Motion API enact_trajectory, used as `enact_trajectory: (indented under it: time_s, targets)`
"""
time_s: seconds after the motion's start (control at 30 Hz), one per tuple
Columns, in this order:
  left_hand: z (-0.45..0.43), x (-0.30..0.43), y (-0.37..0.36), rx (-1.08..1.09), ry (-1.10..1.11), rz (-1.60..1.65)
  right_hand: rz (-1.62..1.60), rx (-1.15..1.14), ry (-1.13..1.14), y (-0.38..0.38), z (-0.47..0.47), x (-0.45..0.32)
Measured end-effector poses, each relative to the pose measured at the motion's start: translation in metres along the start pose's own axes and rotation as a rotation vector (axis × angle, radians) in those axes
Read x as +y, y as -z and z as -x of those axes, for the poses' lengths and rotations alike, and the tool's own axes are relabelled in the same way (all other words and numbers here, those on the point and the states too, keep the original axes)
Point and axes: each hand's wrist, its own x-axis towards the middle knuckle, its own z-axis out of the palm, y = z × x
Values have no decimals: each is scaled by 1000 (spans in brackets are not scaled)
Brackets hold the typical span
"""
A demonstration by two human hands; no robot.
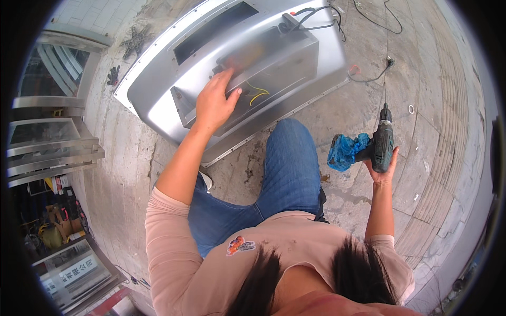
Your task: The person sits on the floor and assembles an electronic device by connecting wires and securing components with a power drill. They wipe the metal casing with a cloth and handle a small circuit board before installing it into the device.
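A brushed-metal housing point(158, 91), which looks like a range hood lying on the ground, is in front of my knees. It has a rectangular opening point(215, 33) and a raised metal box point(294, 59). My left hand point(215, 100) rests at the box's left part, fingers apart, its fingertips over the upper edge. What lies under the fingertips is partly hidden. Yellow-green wires point(259, 95) stick out beside my thumb. Off to the right, my right hand point(381, 172) holds a cordless drill point(382, 142) by its rear, its long thin bit pointing away from me. Crumpled blue plastic point(346, 152) wraps the drill's base.
A black cable point(308, 23) lies over the housing's top end. A power plug point(389, 62) and a white ring point(411, 109) lie on the paving. Left are a dark glove point(113, 75), metal-framed units point(51, 146) and a cluttered shelf point(55, 221).
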Motion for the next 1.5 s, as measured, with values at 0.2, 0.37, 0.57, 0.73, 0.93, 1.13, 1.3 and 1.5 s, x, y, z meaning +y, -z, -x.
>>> enact_trajectory:
  time_s: [0.2,0.37,0.57,0.73,0.93,1.13,1.3,1.5]
  targets:
    - [2,2,5,104,39,218,283,225,119,-13,-2,8]
    - [46,5,16,194,-289,433,615,-47,185,-126,13,-7]
    - [121,7,14,-213,-521,663,901,-30,150,-271,-12,4]
    - [141,-18,17,-322,-489,805,974,81,243,-325,1,35]
    - [148,-25,43,-437,-333,931,992,137,-31,-371,11,96]
    - [163,-18,63,-545,-97,1011,910,246,-366,-387,33,142]
    - [202,-11,61,-433,381,1471,812,326,-420,-385,79,170]
    - [175,53,222,-389,257,919,844,251,-501,-407,104,214]
